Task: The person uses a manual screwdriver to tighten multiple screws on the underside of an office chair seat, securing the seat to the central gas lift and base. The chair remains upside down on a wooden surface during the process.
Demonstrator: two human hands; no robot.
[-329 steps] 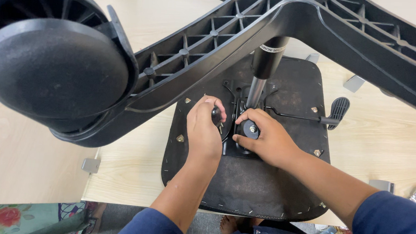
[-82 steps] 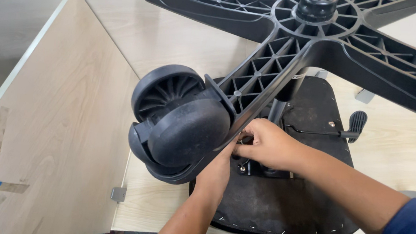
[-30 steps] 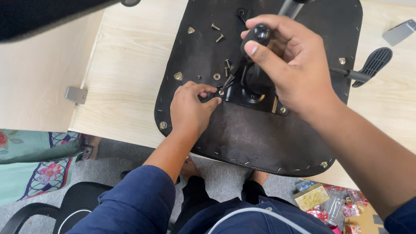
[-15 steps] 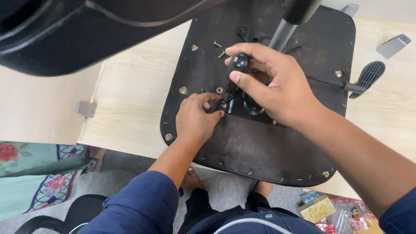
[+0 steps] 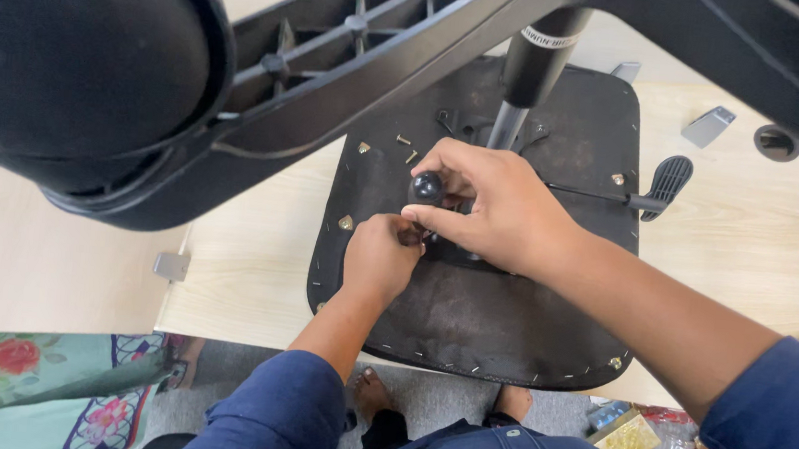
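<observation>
The right hand (image 5: 507, 210) has slid down, fingers now grasping the small black round knob (image 5: 426, 187) above the upturned black seat plate (image 5: 507, 321); the left hand (image 5: 382, 257) stays pinched at the mechanism beside it.

The big black chair base (image 5: 414, 52) hangs over the far left of the wooden table (image 5: 254, 241), and its fat wheel (image 5: 68, 51) blocks the way in from the far left corner. The grey post (image 5: 528, 82) stands up in the middle of the black seat plate (image 5: 468, 327), so nothing can pass straight through there. The left hand (image 5: 379, 256) and right hand (image 5: 497, 209) fill the middle of the plate, around the black knob (image 5: 425, 187). The lever paddle (image 5: 665, 183) sticks out at the plate's right edge. There is free room along the plate's near edge and on the bare table at the right, past a small metal bracket (image 5: 709, 126) and a round hole (image 5: 775, 143)
</observation>
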